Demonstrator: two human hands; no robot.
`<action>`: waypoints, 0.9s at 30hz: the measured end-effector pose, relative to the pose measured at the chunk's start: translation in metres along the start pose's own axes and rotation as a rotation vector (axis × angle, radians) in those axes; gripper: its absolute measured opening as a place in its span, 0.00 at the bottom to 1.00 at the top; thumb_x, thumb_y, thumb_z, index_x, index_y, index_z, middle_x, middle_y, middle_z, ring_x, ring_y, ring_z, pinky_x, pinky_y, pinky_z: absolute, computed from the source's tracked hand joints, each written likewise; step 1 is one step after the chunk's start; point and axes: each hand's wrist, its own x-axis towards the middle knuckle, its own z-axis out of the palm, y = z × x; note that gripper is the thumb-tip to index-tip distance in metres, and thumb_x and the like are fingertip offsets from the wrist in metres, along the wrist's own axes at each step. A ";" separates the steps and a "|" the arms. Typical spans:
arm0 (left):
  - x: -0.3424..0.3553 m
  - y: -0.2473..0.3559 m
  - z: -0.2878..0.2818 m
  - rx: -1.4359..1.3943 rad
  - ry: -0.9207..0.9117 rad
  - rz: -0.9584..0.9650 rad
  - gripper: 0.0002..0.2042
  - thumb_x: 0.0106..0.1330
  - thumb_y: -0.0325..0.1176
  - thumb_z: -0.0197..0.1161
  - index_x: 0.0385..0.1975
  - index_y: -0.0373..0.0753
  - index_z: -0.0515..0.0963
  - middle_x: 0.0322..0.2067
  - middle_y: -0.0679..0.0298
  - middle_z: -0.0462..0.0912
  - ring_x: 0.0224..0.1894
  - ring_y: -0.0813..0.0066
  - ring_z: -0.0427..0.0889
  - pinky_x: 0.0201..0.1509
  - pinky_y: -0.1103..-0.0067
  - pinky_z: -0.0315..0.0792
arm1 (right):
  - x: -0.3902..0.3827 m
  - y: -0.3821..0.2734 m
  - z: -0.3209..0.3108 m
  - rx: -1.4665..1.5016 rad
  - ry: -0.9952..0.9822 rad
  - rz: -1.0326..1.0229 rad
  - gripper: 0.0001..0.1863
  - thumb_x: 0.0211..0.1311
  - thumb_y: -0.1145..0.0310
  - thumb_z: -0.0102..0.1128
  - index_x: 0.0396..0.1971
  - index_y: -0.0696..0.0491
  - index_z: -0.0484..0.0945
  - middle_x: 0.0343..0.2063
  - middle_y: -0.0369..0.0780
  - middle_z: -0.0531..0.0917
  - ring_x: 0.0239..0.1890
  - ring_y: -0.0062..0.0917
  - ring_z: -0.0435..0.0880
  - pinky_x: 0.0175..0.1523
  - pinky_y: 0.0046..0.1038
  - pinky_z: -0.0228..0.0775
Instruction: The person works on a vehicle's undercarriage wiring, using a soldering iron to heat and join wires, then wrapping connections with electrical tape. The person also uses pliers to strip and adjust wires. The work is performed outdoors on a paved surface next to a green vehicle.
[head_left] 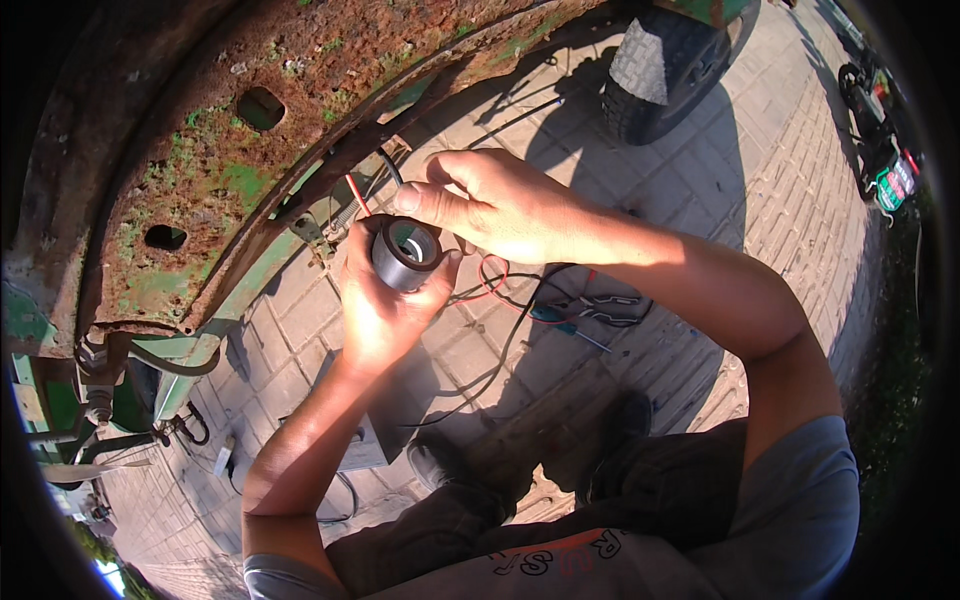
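Observation:
My left hand (385, 315) is wrapped round a roll of dark tape (394, 268), its open core tilted up. A red wire (358, 194) comes from beneath the rusty frame and reaches the fingers beside the roll. Just above the tape, my right hand (480, 205) has its thumb and fingers drawn together. A black cable (389, 166) runs down from the frame to that thumb and disappears behind it. Whatever lies deeper in the right fingers is hidden.
Overhead on the left hangs a rusty green metal frame (210, 130). Pliers (610, 308), a screwdriver (575, 333) and tangled red and black leads (515, 300) lie on the paving (465, 355). A wheel (665, 75) stands at the far right; a grey box (365, 445) sits by my left forearm.

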 end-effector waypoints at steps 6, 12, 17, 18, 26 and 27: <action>0.007 0.007 -0.005 -0.155 -0.049 -0.152 0.21 0.50 0.36 0.72 0.37 0.34 0.69 0.29 0.64 0.78 0.31 0.78 0.76 0.35 0.81 0.72 | 0.035 0.043 0.016 0.258 -0.013 -0.006 0.14 0.62 0.62 0.61 0.30 0.59 0.78 0.22 0.32 0.78 0.26 0.12 0.73 0.32 0.18 0.66; 0.028 0.002 -0.017 -0.474 0.018 -0.349 0.16 0.59 0.41 0.66 0.32 0.33 0.73 0.20 0.66 0.75 0.19 0.81 0.72 0.23 0.83 0.68 | 0.027 0.031 0.014 0.301 0.127 -0.033 0.15 0.60 0.59 0.59 0.25 0.57 0.77 0.14 0.33 0.73 0.19 0.13 0.69 0.23 0.24 0.58; 0.039 0.002 -0.014 -0.412 -0.018 -0.372 0.19 0.62 0.44 0.65 0.36 0.32 0.71 0.17 0.65 0.74 0.16 0.83 0.69 0.18 0.85 0.63 | 0.025 0.034 0.007 0.371 0.036 -0.097 0.08 0.63 0.67 0.58 0.29 0.55 0.75 0.23 0.28 0.73 0.28 0.08 0.67 0.32 0.16 0.61; 0.039 0.002 -0.014 -0.422 -0.019 -0.360 0.19 0.62 0.44 0.64 0.37 0.33 0.71 0.17 0.65 0.74 0.15 0.84 0.69 0.17 0.85 0.62 | 0.026 0.038 0.007 0.388 0.016 -0.115 0.08 0.63 0.67 0.58 0.30 0.55 0.75 0.25 0.28 0.74 0.29 0.09 0.68 0.34 0.16 0.62; 0.042 -0.009 -0.020 -0.242 -0.150 -0.402 0.14 0.66 0.41 0.60 0.39 0.35 0.73 0.18 0.70 0.73 0.19 0.88 0.67 0.21 0.86 0.60 | 0.024 0.038 0.009 0.275 -0.022 -0.085 0.09 0.64 0.66 0.56 0.31 0.57 0.72 0.26 0.31 0.75 0.31 0.12 0.71 0.37 0.19 0.65; 0.037 -0.004 -0.020 -0.295 -0.120 -0.406 0.14 0.66 0.41 0.60 0.38 0.34 0.73 0.18 0.70 0.73 0.20 0.89 0.67 0.22 0.86 0.61 | 0.024 0.039 0.008 0.196 -0.014 -0.086 0.09 0.64 0.67 0.56 0.30 0.57 0.72 0.25 0.31 0.75 0.31 0.12 0.71 0.36 0.19 0.65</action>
